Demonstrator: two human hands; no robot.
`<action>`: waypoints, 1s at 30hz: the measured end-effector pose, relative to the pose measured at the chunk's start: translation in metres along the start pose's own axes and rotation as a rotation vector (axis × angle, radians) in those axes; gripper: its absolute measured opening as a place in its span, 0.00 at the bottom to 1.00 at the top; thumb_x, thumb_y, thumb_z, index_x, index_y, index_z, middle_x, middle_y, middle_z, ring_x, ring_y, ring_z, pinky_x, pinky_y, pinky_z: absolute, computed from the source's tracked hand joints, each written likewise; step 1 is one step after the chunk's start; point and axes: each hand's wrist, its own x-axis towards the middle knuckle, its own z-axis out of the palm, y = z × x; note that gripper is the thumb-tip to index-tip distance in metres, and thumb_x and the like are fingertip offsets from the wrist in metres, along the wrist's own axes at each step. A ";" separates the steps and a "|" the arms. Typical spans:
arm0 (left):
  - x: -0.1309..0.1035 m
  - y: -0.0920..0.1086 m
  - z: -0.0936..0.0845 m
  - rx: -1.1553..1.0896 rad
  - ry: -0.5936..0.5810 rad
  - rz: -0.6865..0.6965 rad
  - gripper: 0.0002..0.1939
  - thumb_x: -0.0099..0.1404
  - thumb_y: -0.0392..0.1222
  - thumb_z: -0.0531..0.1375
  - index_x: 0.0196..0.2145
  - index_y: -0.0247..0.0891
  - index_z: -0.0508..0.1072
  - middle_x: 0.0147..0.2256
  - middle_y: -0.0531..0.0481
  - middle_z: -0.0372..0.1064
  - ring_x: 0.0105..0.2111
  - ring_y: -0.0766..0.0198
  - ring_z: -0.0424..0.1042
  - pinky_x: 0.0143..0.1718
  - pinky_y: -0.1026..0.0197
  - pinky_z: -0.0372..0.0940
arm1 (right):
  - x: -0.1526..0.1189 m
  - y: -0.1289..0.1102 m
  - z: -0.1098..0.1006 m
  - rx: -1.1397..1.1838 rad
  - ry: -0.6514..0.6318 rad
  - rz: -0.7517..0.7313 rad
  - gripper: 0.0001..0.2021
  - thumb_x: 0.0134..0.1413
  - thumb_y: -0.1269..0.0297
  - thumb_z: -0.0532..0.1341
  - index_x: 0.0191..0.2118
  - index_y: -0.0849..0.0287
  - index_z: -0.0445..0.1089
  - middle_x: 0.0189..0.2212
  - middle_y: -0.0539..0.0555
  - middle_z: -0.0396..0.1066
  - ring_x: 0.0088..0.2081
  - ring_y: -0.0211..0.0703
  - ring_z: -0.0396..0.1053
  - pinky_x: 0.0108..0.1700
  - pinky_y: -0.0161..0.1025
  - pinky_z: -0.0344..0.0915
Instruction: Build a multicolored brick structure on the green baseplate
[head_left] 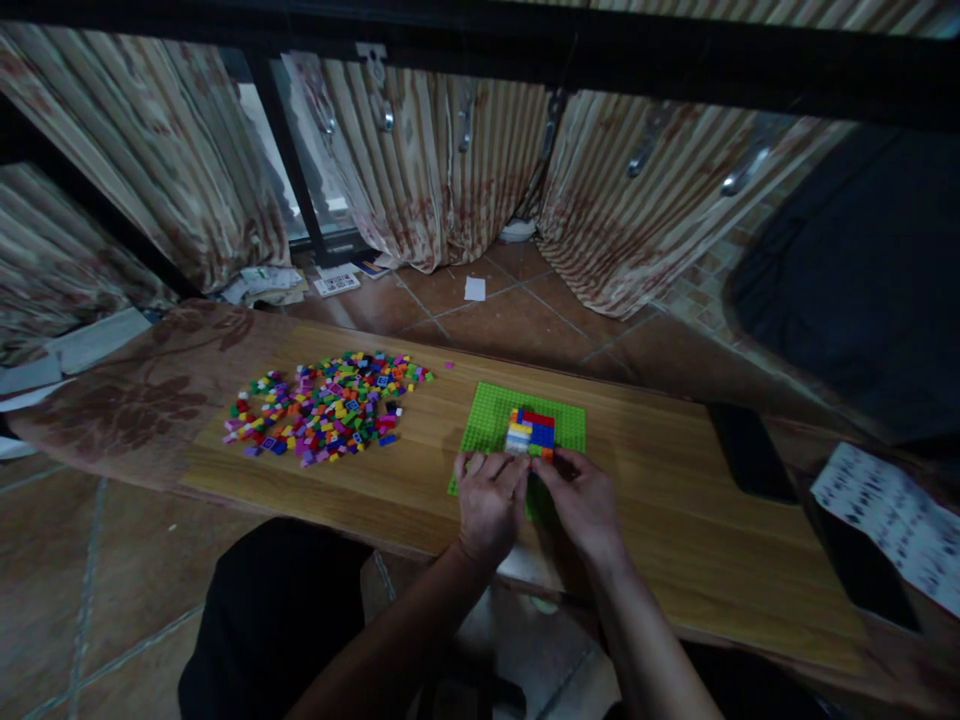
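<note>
1. Because I want loose pieces within reach, the brick pile [324,405] lies on the counter [675,500], left of the green baseplate [491,415].
2. My left hand [489,505] steadies the baseplate's near edge, fingers curled.
3. My right hand [581,500] pinches at the brick stack [531,432] standing on the baseplate.

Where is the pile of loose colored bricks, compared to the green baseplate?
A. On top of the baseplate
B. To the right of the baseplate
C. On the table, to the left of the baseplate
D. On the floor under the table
C: the loose bricks lie on the wooden table, left of the green baseplate and apart from it.
</note>
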 end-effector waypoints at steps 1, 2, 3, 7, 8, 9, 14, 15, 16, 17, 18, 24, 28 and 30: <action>0.000 0.000 0.000 -0.010 -0.001 -0.013 0.06 0.66 0.40 0.60 0.37 0.43 0.77 0.33 0.52 0.76 0.33 0.61 0.67 0.43 0.54 0.54 | 0.000 -0.001 -0.001 -0.008 -0.006 0.000 0.21 0.45 0.50 0.64 0.40 0.62 0.76 0.35 0.59 0.79 0.34 0.50 0.75 0.37 0.42 0.67; 0.000 -0.001 0.001 -0.018 -0.001 -0.025 0.05 0.66 0.40 0.60 0.37 0.43 0.77 0.33 0.52 0.76 0.33 0.61 0.68 0.43 0.54 0.54 | 0.000 -0.001 -0.001 -0.013 -0.015 -0.002 0.21 0.45 0.50 0.64 0.40 0.62 0.76 0.35 0.59 0.79 0.34 0.50 0.75 0.37 0.42 0.67; 0.000 -0.001 0.001 -0.023 -0.003 -0.035 0.05 0.66 0.40 0.60 0.36 0.42 0.77 0.33 0.52 0.76 0.33 0.61 0.68 0.44 0.54 0.54 | 0.000 -0.001 -0.002 -0.016 -0.023 -0.006 0.21 0.45 0.50 0.63 0.40 0.62 0.76 0.35 0.59 0.79 0.34 0.50 0.75 0.37 0.42 0.67; 0.000 -0.001 0.001 -0.016 -0.032 -0.036 0.06 0.66 0.40 0.59 0.34 0.43 0.77 0.31 0.52 0.75 0.33 0.62 0.67 0.44 0.54 0.53 | 0.001 0.001 -0.002 -0.032 -0.025 -0.021 0.21 0.46 0.50 0.63 0.41 0.62 0.76 0.35 0.60 0.79 0.35 0.51 0.75 0.37 0.43 0.67; 0.000 0.000 0.000 -0.009 -0.036 -0.031 0.07 0.66 0.40 0.59 0.33 0.43 0.77 0.30 0.52 0.74 0.32 0.62 0.66 0.43 0.54 0.53 | 0.002 0.002 -0.001 -0.037 -0.023 -0.027 0.21 0.46 0.50 0.62 0.41 0.62 0.76 0.35 0.60 0.79 0.35 0.51 0.76 0.37 0.43 0.67; 0.000 0.000 0.000 -0.002 -0.037 -0.024 0.07 0.66 0.40 0.58 0.33 0.44 0.77 0.29 0.52 0.74 0.32 0.62 0.66 0.43 0.54 0.53 | 0.002 0.002 -0.001 -0.044 -0.020 -0.033 0.21 0.47 0.50 0.62 0.41 0.63 0.75 0.35 0.60 0.79 0.35 0.51 0.76 0.37 0.43 0.68; 0.000 0.000 -0.001 0.035 -0.038 0.019 0.07 0.66 0.39 0.58 0.32 0.43 0.77 0.28 0.51 0.72 0.31 0.62 0.65 0.42 0.54 0.54 | 0.002 0.002 0.000 -0.069 -0.005 -0.055 0.20 0.47 0.51 0.62 0.40 0.63 0.75 0.32 0.59 0.79 0.32 0.51 0.76 0.35 0.43 0.68; 0.000 0.000 -0.001 0.040 -0.039 0.028 0.07 0.66 0.39 0.58 0.32 0.43 0.77 0.28 0.51 0.72 0.31 0.62 0.65 0.42 0.54 0.54 | 0.003 0.002 0.000 -0.069 -0.007 -0.063 0.20 0.47 0.51 0.61 0.39 0.63 0.76 0.31 0.59 0.79 0.32 0.51 0.76 0.34 0.43 0.68; 0.000 0.000 -0.001 0.042 -0.040 0.035 0.08 0.66 0.39 0.58 0.32 0.42 0.77 0.28 0.51 0.72 0.31 0.62 0.65 0.43 0.54 0.54 | 0.003 0.002 0.001 -0.074 -0.010 -0.070 0.19 0.47 0.52 0.61 0.39 0.62 0.76 0.31 0.58 0.79 0.32 0.51 0.76 0.34 0.43 0.68; -0.001 -0.001 0.000 0.044 -0.039 0.040 0.08 0.66 0.38 0.58 0.32 0.42 0.77 0.28 0.51 0.72 0.31 0.62 0.65 0.43 0.54 0.54 | 0.004 0.003 0.001 -0.081 -0.011 -0.075 0.19 0.47 0.52 0.62 0.38 0.62 0.76 0.30 0.58 0.79 0.31 0.51 0.75 0.34 0.43 0.68; -0.001 -0.001 0.000 0.045 -0.039 0.045 0.08 0.66 0.38 0.58 0.32 0.42 0.77 0.28 0.51 0.72 0.31 0.62 0.65 0.43 0.54 0.54 | 0.005 0.003 0.001 -0.091 -0.011 -0.077 0.19 0.47 0.52 0.62 0.38 0.62 0.76 0.30 0.58 0.79 0.31 0.51 0.75 0.34 0.43 0.68; 0.001 0.000 -0.004 0.036 -0.087 0.010 0.08 0.67 0.39 0.57 0.32 0.42 0.76 0.30 0.51 0.73 0.32 0.62 0.67 0.45 0.54 0.54 | 0.010 0.009 -0.001 -0.013 -0.055 -0.053 0.19 0.46 0.50 0.63 0.37 0.62 0.76 0.30 0.58 0.78 0.32 0.51 0.76 0.37 0.44 0.69; 0.002 -0.002 -0.012 -0.026 -0.136 -0.016 0.08 0.66 0.38 0.58 0.41 0.43 0.76 0.36 0.51 0.75 0.36 0.61 0.69 0.47 0.53 0.54 | 0.007 0.013 -0.004 0.163 -0.083 0.051 0.23 0.49 0.44 0.60 0.38 0.62 0.75 0.30 0.56 0.78 0.29 0.47 0.75 0.33 0.42 0.69; 0.002 -0.006 -0.016 -0.038 -0.139 -0.038 0.09 0.65 0.37 0.58 0.42 0.42 0.75 0.37 0.50 0.75 0.38 0.60 0.70 0.48 0.53 0.55 | 0.006 0.015 -0.004 0.213 -0.071 0.073 0.24 0.50 0.43 0.60 0.38 0.61 0.74 0.30 0.55 0.78 0.27 0.46 0.75 0.31 0.40 0.69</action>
